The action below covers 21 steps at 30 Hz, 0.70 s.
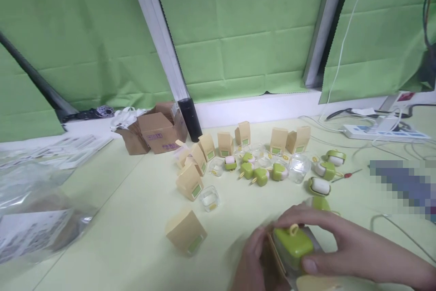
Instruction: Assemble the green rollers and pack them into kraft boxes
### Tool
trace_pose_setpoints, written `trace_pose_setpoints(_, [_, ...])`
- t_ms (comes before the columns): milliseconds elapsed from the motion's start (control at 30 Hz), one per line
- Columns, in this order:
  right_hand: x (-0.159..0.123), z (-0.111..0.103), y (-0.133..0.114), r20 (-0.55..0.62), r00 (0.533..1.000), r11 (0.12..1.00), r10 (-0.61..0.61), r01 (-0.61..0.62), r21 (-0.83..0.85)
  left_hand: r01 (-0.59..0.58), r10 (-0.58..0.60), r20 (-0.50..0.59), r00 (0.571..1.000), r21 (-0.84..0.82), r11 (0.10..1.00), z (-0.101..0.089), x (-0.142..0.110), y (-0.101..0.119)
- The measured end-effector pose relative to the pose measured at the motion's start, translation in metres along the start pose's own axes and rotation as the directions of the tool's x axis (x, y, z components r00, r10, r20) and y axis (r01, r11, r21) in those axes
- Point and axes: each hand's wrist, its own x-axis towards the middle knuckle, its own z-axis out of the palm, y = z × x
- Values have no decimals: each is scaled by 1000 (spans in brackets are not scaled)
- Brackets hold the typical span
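My R hand (327, 241) half-curled on green unit (294, 243); L hand (252, 261) cups box (316, 283). Prob. mid-(un)boxing, dir. unclear; next needs steady box.

Head view, down across table (136, 227)

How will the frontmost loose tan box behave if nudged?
The tan box looks like folded card, so it probably dents easily. Its flat faces suggest sliding or tipping rather than rolling. Likely light if nothing is inside, but the inside is hidden.
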Motion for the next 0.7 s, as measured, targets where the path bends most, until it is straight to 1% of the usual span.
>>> trace_pose_setpoints(67, [0,3,-2,-30,1000,1000,-9,9,19,-42,42,5,999,7,999,-1,1,0])
trace_pose_setpoints(133, [-1,6,-3,-70,997,999,-36,38,39,-114,113,27,993,27,993,-2,4,2])
trace_pose_setpoints(200, [-3,9,0,-72,996,997,-53,57,52,-190,187,45,981,72,979,-4,8,4])
trace_pose_setpoints(267, [-6,11,5,-89,995,997,-39,45,63,-230,225,51,973,122,966,-5,11,7])
trace_pose_setpoints(333, [-7,15,10,-152,988,996,2,12,87,-242,237,51,970,151,958,-7,12,9])
trace_pose_setpoints(400, [-7,20,15,-220,975,995,5,17,97,-245,240,52,969,163,956,-7,12,9])
trace_pose_setpoints(467, [-7,26,19,-223,974,996,-38,56,74,-238,234,47,971,152,959,-5,11,7])
trace_pose_setpoints(567, [-9,34,28,-191,975,990,-113,126,58,-202,201,25,979,90,975,-3,9,4])
trace_pose_setpoints(633, [-14,36,36,-220,962,980,-161,182,81,-191,191,14,982,56,980,-3,8,4])
trace_pose_setpoints(700, [-16,37,42,-252,951,977,-181,202,60,-183,182,14,983,54,982,-3,7,6])
